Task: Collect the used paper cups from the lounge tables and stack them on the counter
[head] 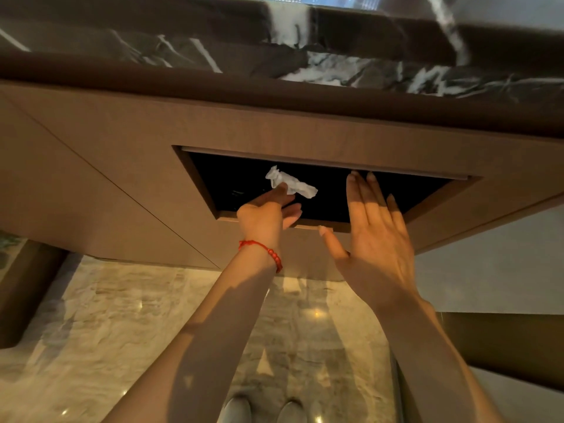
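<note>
Directly ahead, the dark veined marble counter (335,65) tops a brown wood cabinet front (122,166), and cut into that front is the landmark for everything else, a rectangular waste opening (381,193) that is black inside, its flap seemingly pushed inward. Below the opening lies a glossy marble floor (106,331), with the toes of 2 pale shoes (262,410) at the bottom edge. At the right half of the opening, the right hand (375,239) is flat with straight fingers reaching into the gap, apparently holding the flap back; it grips nothing. At the left half, the left hand (268,215), a red bead bracelet (265,250) on its wrist, has its fingers extended, and a crumpled white tissue (290,184) sits at the fingertips just inside the opening; whether it is lightly pinched or already released I cannot tell. No paper cups are visible anywhere, so they must lie outside this view. The likely slip from here: if the right hand eases off early, the flap could swing shut on the left fingers or catch the tissue at the lip, dropping it to the floor.
</note>
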The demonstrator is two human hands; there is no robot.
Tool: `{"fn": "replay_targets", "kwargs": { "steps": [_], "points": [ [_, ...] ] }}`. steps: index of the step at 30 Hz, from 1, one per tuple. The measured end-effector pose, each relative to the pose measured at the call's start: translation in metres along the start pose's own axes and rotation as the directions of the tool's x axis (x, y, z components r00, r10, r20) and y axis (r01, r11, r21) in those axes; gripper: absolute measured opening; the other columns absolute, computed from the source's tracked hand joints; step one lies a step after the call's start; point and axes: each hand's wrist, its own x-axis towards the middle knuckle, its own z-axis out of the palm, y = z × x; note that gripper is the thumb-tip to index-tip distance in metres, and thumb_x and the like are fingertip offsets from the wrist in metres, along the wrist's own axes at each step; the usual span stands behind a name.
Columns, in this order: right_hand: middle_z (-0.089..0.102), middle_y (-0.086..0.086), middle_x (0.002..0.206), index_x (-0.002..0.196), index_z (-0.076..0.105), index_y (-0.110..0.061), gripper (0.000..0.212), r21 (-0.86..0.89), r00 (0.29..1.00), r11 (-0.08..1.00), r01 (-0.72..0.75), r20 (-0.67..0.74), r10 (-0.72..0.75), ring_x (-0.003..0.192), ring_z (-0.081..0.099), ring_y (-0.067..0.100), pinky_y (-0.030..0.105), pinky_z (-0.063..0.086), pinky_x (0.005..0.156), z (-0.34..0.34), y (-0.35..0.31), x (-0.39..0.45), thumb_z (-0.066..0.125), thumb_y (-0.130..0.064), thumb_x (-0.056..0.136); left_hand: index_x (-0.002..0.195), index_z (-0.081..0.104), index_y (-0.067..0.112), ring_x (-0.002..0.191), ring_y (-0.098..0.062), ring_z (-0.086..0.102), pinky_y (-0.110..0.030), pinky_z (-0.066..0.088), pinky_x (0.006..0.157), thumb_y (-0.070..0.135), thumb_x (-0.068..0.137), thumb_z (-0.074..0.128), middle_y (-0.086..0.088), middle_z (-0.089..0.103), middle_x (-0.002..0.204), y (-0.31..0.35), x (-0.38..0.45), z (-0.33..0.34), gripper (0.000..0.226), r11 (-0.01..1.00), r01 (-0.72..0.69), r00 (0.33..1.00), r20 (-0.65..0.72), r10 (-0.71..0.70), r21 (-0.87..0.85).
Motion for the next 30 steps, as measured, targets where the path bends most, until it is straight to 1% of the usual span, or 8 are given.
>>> {"fn": "replay_targets", "kwargs": {
  "steps": [3, 9, 14, 17, 20, 24, 27, 30],
  "points": [
    [0.031, 0.009, 0.152, 0.147, 0.022, -0.008, 0.071, -0.001, 1.0, 1.0, 0.002, 0.006, -0.002, 0.144, 0.018, 0.019, 0.04, 0.011, 0.117, -0.001, 0.0, 0.0, 0.049, -0.044, 0.091, 0.078, 0.056, 0.01, 0.069, -0.02, 0.064, -0.024, 0.056, 0.056, 0.017, 0.09, 0.057, -0.011, 0.064, 0.081, -0.001, -0.001, -0.002, 0.013, 0.999, 0.027, 0.999, 0.036, -0.026, -0.032],
    [0.027, 0.006, 0.154, 0.148, 0.018, -0.01, 0.072, -0.007, 1.0, 1.0, 0.009, 0.028, -0.009, 0.144, 0.013, 0.016, 0.037, 0.008, 0.117, -0.002, 0.001, -0.001, 0.045, -0.045, 0.091, 0.087, 0.057, 0.018, 0.081, -0.017, 0.064, -0.024, 0.056, 0.064, 0.022, 0.093, 0.051, -0.004, 0.064, 0.09, -0.005, -0.009, -0.005, 0.009, 0.998, -0.023, 0.995, 0.096, 0.017, 0.065],
    [0.027, 0.005, 0.154, 0.148, 0.019, -0.01, 0.07, 0.009, 0.999, 1.0, 0.02, 0.039, -0.02, 0.144, 0.01, 0.013, 0.035, 0.006, 0.115, -0.005, 0.001, -0.005, 0.044, -0.043, 0.091, 0.103, 0.063, 0.014, 0.084, -0.005, 0.06, -0.021, 0.051, 0.073, 0.017, 0.091, 0.054, 0.011, 0.062, 0.087, -0.01, -0.019, -0.018, 0.016, 0.927, -0.215, 0.975, 0.127, 0.184, 0.306],
    [0.026, 0.004, 0.154, 0.148, 0.019, -0.011, 0.069, 0.029, 0.999, 0.999, 0.02, 0.049, -0.022, 0.142, 0.006, 0.009, 0.036, 0.006, 0.116, -0.006, 0.0, -0.01, 0.045, -0.042, 0.092, 0.119, 0.059, 0.015, 0.094, 0.006, 0.055, -0.013, 0.046, 0.086, 0.023, 0.089, 0.057, 0.015, 0.06, 0.102, -0.013, -0.029, -0.032, 0.031, 0.821, -0.36, 0.931, 0.234, 0.282, 0.443],
    [0.02, 0.003, 0.156, 0.149, 0.014, -0.012, 0.069, 0.037, 0.997, 0.999, 0.021, 0.072, -0.023, 0.143, 0.003, 0.01, 0.035, 0.003, 0.117, -0.008, 0.0, -0.017, 0.044, -0.04, 0.094, 0.126, 0.054, 0.018, 0.103, 0.007, 0.05, 0.0, 0.038, 0.082, 0.025, 0.089, 0.058, 0.008, 0.056, 0.121, -0.011, -0.038, -0.043, 0.038, 0.662, -0.495, 0.869, 0.333, 0.367, 0.563],
    [0.011, 0.001, 0.158, 0.149, 0.008, -0.013, 0.068, 0.052, 0.993, 0.998, 0.025, 0.114, -0.031, 0.143, -0.004, 0.01, 0.034, 0.0, 0.118, -0.01, -0.004, -0.027, 0.042, -0.04, 0.096, 0.134, 0.046, 0.017, 0.129, -0.014, 0.039, -0.02, 0.028, 0.103, 0.027, 0.091, 0.054, -0.002, 0.046, 0.14, -0.007, -0.049, -0.057, 0.045, 0.217, -0.668, 0.719, 0.541, 0.437, 0.712],
    [0.012, 0.003, 0.157, 0.148, 0.012, -0.01, 0.067, 0.089, 0.993, 0.996, 0.019, 0.117, -0.03, 0.144, -0.001, 0.013, 0.036, 0.004, 0.119, -0.012, -0.008, -0.036, 0.044, -0.038, 0.096, 0.138, 0.041, 0.015, 0.136, -0.022, 0.032, -0.034, 0.024, 0.111, 0.027, 0.091, 0.054, -0.007, 0.04, 0.145, -0.002, -0.057, -0.066, 0.05, 0.033, -0.683, 0.677, 0.615, 0.405, 0.73],
    [0.02, 0.009, 0.155, 0.146, 0.022, -0.006, 0.065, 0.108, 0.998, 0.994, 0.004, 0.066, -0.011, 0.145, 0.01, 0.021, 0.037, 0.011, 0.117, -0.015, -0.011, -0.048, 0.05, -0.035, 0.095, 0.14, 0.037, 0.014, 0.139, -0.026, 0.027, -0.04, 0.021, 0.111, 0.031, 0.091, 0.052, -0.01, 0.036, 0.147, 0.002, -0.063, -0.076, 0.054, -0.149, -0.687, 0.626, 0.683, 0.377, 0.712]
  ]
}}
